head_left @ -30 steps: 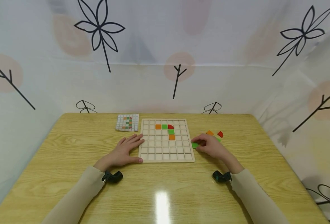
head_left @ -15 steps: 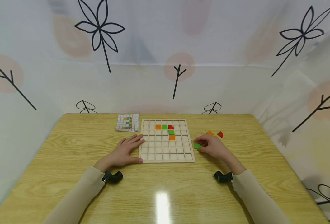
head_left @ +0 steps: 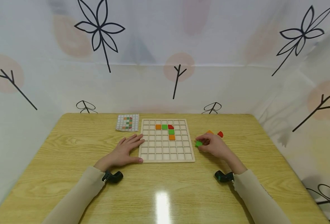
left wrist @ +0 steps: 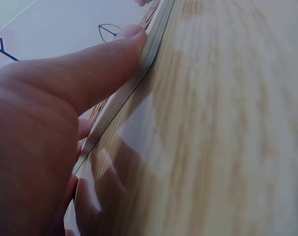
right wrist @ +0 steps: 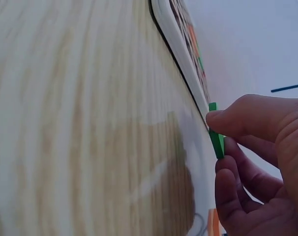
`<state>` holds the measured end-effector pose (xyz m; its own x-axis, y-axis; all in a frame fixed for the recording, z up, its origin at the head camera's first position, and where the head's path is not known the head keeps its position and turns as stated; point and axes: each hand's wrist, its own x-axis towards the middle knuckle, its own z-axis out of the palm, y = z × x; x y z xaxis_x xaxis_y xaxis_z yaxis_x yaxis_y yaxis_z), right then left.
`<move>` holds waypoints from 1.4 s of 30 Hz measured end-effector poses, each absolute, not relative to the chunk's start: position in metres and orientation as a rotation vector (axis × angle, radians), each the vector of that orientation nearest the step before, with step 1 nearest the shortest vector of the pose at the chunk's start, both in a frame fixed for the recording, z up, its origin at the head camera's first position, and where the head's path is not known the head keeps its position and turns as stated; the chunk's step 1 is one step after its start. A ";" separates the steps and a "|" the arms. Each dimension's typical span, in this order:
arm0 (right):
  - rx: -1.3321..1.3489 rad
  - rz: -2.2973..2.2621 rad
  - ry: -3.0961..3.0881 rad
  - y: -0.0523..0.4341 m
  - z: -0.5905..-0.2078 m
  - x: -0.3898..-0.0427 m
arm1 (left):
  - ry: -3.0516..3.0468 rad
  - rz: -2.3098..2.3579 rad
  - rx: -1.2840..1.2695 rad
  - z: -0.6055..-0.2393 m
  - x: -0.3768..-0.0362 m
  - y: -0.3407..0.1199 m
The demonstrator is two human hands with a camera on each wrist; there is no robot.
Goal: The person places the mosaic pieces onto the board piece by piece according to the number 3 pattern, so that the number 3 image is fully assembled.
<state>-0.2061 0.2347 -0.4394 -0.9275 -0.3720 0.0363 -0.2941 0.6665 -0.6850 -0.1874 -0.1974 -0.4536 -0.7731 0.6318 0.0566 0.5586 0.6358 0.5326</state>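
A wooden grid board (head_left: pixel 166 155) lies flat on the table, with orange, green and red tiles set in its upper cells. My left hand (head_left: pixel 125 151) rests flat against the board's left edge (left wrist: pixel 139 73), fingers straight, thumb at the near corner. To the right of the board my right hand (head_left: pixel 214 145) pinches a green square tile (head_left: pixel 199 143) between thumb and fingers, lifted a little off the table; the right wrist view shows that green tile (right wrist: pixel 216 135) edge-on. A loose orange tile (head_left: pixel 209 132) and a red quarter-round tile (head_left: pixel 220 134) lie just beyond my right hand.
A pattern card (head_left: pixel 127 122) with a coloured grid lies left of the board's far corner. The wooden table (head_left: pixel 165 193) is walled by a white printed cloth on three sides. Black wrist mounts sit at both sleeves.
My right hand has lifted the green tile from the table by the board's right edge and drawn it slightly right and up. The left hand has stayed still.
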 end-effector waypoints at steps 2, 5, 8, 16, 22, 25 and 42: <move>-0.542 -1.110 2.770 0.233 -0.439 -0.206 | 2.718 0.813 0.994 -0.454 -0.187 -0.198; -0.525 -1.113 2.778 0.230 -0.437 -0.206 | 2.717 0.812 0.994 -0.454 -0.187 -0.198; -0.534 -1.121 2.785 0.225 -0.435 -0.206 | 2.712 0.816 0.994 -0.454 -0.187 -0.198; -0.608 -1.147 2.777 0.206 -0.435 -0.215 | 2.720 0.816 0.997 -0.455 -0.187 -0.199; -0.604 -1.168 2.751 0.189 -0.436 -0.221 | 2.711 0.810 0.996 -0.455 -0.187 -0.200; -0.609 -1.184 2.734 0.181 -0.436 -0.224 | 2.711 0.807 1.001 -0.454 -0.187 -0.199; -0.682 -1.139 2.709 0.141 -0.434 -0.237 | 2.725 0.807 1.020 -0.459 -0.191 -0.200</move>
